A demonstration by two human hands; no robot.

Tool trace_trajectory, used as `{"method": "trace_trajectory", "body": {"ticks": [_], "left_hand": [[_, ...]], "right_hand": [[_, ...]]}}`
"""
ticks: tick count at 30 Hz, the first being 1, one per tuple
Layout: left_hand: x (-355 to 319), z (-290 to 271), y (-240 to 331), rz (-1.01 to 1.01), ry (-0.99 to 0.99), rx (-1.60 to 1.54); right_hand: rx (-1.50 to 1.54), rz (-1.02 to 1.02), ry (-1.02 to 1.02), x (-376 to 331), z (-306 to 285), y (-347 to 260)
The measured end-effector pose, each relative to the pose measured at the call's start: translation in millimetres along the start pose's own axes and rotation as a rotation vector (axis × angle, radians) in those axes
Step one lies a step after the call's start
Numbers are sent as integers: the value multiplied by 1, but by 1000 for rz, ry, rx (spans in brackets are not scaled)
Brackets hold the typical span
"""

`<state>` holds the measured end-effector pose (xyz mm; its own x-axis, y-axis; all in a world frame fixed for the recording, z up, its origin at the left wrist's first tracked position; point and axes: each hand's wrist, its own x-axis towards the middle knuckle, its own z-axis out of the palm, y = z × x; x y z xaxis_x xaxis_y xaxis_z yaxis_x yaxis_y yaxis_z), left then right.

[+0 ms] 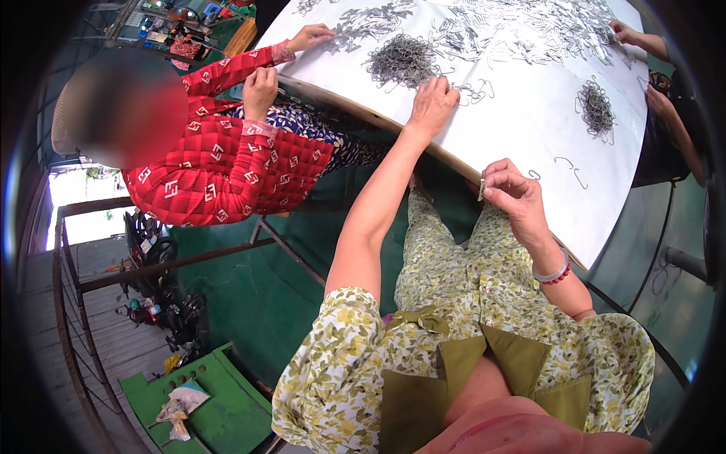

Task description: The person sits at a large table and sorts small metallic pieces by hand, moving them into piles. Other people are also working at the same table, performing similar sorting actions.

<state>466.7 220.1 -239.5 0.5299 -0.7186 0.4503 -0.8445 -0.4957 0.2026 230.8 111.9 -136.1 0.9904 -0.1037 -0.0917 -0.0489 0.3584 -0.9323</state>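
Left hand (432, 106) spread open on wire hooks (403, 59); right hand (514, 193) pinches a half-hidden metal stack (482, 189)

White table (529, 129) — wire hooks (484, 34) scattered; two dark heaps (401, 59).

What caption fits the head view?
Left hand reaches for wire hooks on white table; right hand pinches a small metal piece.
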Motion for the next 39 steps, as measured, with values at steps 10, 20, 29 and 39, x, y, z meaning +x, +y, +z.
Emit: {"method": "trace_trajectory", "body": {"ticks": [10, 20, 29, 39], "left_hand": [[-16, -41, 42, -784, 24, -1335], [-15, -85, 97, -726, -209, -1353], [-42, -128, 129, -568, -266, -1550], [-51, -113, 126, -781, -232, -1679]], "right_hand": [[-19, -81, 29, -4, 2, -4], [-31, -110, 23, -14, -14, 7], [27, -98, 144, -11, -26, 18], [-212, -179, 179, -2, -27, 15]]}}
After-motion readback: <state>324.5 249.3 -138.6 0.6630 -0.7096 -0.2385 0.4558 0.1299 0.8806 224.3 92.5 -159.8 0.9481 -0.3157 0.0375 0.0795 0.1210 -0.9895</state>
